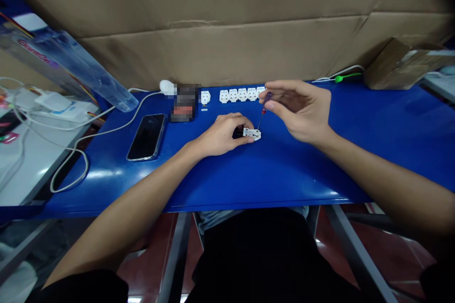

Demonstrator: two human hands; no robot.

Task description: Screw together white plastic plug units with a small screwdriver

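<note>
My left hand (227, 133) is closed on a small white electrical socket part (252, 133), pinching it between thumb and fingers on the blue table. Between the fingers and thumb of my right hand (300, 106) is a screwdriver (263, 110) with a purple and red handle. Its thin shaft points down, and the tip meets the right end of the white part. Thin dark leads show at the part's left end, partly hidden by my left fingers. Behind my hands stands a row of several similar white socket parts (242, 94), with one more (205, 98) apart to the left.
A phone (146, 137) lies on the blue table (213, 180) at the left, beside a looping white cable (76, 149). Cardboard (227, 52) walls off the back. At the back right are a green-handled tool (346, 77) and a cardboard box (389, 64).
</note>
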